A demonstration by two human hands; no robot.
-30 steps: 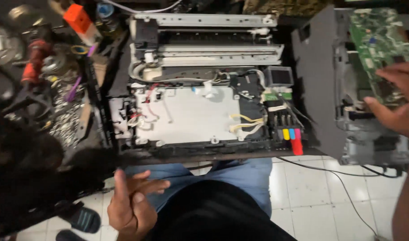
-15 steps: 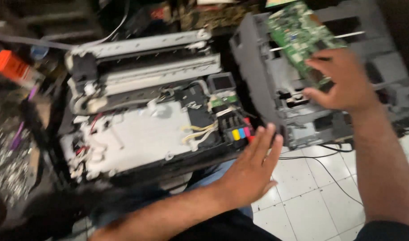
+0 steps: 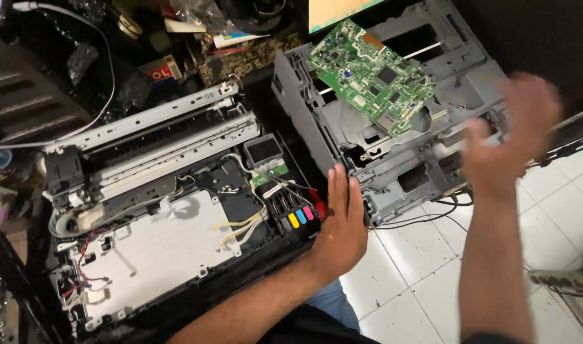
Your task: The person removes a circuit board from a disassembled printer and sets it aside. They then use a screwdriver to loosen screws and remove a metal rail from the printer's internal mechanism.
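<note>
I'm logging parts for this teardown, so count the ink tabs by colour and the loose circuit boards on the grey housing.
Yellow ink tab: 1
Blue ink tab: 1
Pink ink tab: 1
Green circuit board: 1
Total: 4

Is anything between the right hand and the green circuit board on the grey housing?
Nothing visible blocks it. The right hand, blurred, hovers over the right part of the grey housing; the green circuit board lies bare on top, up and to the left of it. The left hand rests lower, at the housing's near corner.
</note>
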